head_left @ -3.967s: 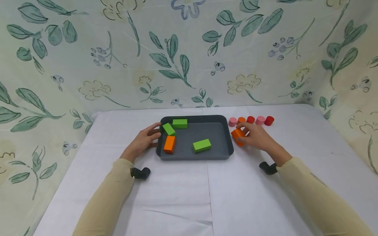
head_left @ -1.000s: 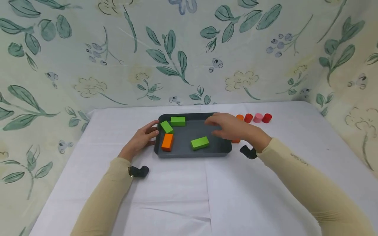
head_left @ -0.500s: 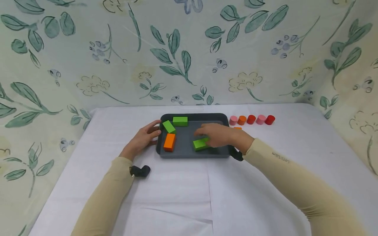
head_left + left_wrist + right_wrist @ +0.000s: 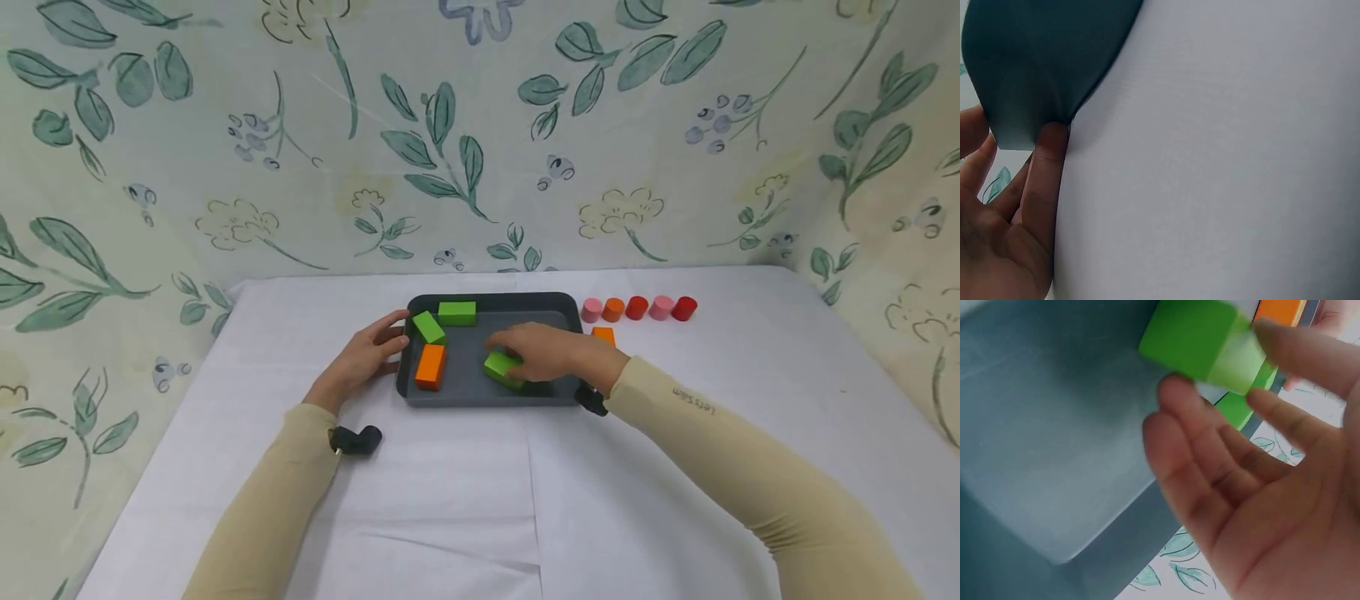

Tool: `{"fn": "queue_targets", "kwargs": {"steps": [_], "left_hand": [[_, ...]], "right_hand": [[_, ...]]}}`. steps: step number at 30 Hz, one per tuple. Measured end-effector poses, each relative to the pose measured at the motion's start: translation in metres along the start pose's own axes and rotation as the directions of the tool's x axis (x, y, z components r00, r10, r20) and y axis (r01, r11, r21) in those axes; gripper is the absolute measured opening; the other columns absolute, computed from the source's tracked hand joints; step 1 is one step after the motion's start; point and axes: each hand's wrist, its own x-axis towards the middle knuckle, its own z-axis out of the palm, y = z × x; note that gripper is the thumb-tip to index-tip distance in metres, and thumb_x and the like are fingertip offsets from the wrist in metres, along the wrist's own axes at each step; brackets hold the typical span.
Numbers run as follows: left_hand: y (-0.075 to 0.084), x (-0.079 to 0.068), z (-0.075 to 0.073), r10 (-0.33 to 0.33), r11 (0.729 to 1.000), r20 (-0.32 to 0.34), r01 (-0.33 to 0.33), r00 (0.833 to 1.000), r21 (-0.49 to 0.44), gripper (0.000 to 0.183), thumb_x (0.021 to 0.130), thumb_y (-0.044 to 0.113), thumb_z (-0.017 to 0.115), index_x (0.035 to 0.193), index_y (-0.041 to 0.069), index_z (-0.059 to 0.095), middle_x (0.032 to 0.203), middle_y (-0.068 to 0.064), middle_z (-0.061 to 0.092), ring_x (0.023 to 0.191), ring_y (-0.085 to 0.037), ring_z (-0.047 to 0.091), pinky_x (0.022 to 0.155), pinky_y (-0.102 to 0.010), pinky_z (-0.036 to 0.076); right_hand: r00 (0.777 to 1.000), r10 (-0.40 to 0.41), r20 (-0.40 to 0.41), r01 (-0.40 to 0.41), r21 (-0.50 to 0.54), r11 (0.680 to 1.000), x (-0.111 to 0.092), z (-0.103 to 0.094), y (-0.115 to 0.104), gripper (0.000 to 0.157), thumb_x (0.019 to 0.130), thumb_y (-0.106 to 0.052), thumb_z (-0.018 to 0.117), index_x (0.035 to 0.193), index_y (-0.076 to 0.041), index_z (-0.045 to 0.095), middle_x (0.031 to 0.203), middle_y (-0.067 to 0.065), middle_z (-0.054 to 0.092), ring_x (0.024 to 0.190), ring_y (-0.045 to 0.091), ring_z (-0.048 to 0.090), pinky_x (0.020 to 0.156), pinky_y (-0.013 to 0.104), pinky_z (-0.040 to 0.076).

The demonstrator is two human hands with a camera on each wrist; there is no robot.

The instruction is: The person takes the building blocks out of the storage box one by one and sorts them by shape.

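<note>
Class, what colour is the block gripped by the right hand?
Green block, clearest in the right wrist view.

Four blocks in tray; cylinder row right, behind it.

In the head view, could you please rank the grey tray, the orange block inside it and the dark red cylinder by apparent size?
1. Grey tray, plainly the largest.
2. Orange block.
3. Dark red cylinder, smallest, though it stands farther from the camera.
</note>
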Motion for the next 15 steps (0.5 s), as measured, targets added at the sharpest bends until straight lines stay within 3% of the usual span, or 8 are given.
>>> {"fn": "queue_targets", "kwargs": {"steps": [3, 7, 11, 15], "left_hand": [[0.0000, -0.0001, 0.0010, -0.002, 1.000, -0.003, 0.002, 1.000, 0.001, 0.059, 0.103, 0.025, 0.053, 0.156, 0.035, 0.029, 0.163, -0.012, 0.029, 0.145, -0.035, 0.039, 0.112, -0.051, 0.045], [0.0002, 0.0006, 0.0013, -0.003, 1.000, -0.007, 0.003, 1.000, -0.001, 0.059, 0.103, 0.025, 0.053, 0.156, 0.035, 0.030, 0.163, -0.013, 0.028, 0.145, -0.035, 0.039, 0.112, -0.051, 0.045], [-0.0009, 0.0008, 0.0012, 0.003, 1.000, 0.000, -0.003, 1.000, -0.003, 0.059, 0.103, 0.025, 0.053, 0.156, 0.034, 0.029, 0.163, -0.013, 0.028, 0.145, -0.035, 0.039, 0.112, -0.052, 0.045], [-0.0007, 0.0001, 0.0004, 0.006, 1.000, 0.000, -0.006, 1.000, -0.001, 0.059, 0.103, 0.025, 0.053, 0.156, 0.035, 0.029, 0.163, -0.013, 0.028, 0.145, -0.035, 0.039, 0.112, -0.052, 0.045]], "right_hand": [[0.999, 0.000, 0.035, 0.000, 0.018, 1.000, 0.0005, 0.0020, 0.0028, 0.068, 0.088, -0.023, 0.073, 0.150, -0.023, 0.043, 0.141, 0.010, 0.051, 0.114, 0.025, 0.052, 0.101, 0.041, 0.052], [0.999, -0.003, 0.052, 0.001, 0.032, 0.999, 0.0025, 0.0036, 0.0046, 0.070, 0.086, -0.009, 0.070, 0.149, -0.021, 0.043, 0.141, 0.008, 0.049, 0.114, 0.024, 0.050, 0.101, 0.040, 0.052], [1.000, -0.020, -0.009, 0.021, 0.041, 0.999, 0.0048, 0.0039, 0.0051, 0.065, 0.086, -0.007, 0.071, 0.146, -0.016, 0.046, 0.141, 0.006, 0.052, 0.118, 0.024, 0.050, 0.109, 0.042, 0.049], [0.995, -0.059, -0.082, 0.064, 0.059, 0.996, 0.0041, 0.0009, 0.0071, 0.065, 0.084, -0.014, 0.074, 0.144, -0.014, 0.048, 0.139, 0.004, 0.054, 0.117, 0.022, 0.051, 0.107, 0.040, 0.050]]}}
